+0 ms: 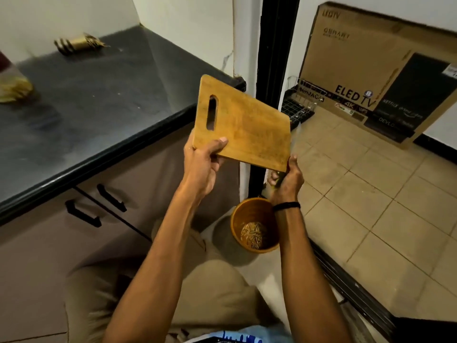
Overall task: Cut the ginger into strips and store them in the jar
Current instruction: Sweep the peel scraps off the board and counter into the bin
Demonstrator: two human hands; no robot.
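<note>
My left hand (pixel 200 164) grips the near left corner of a bare wooden cutting board (pixel 242 122), held tilted in the air beside the counter. My right hand (pixel 286 181) holds a knife (pixel 295 139) by its handle; the blade runs up along the board's right edge and is mostly hidden behind it. Below the hands, an orange bin (pixel 254 224) stands on the floor with thin pale scraps at its bottom. A jar (pixel 12 80) with yellowish contents stands blurred at the counter's far left edge.
The dark counter (pixel 99 100) runs along the left, with cabinet doors and black handles (pixel 84 214) under it. A brass-coloured object (pixel 79 43) lies at the counter's back. A TV carton (pixel 378 70) leans on the wall across the tiled floor, beside a wire rack (pixel 296 107).
</note>
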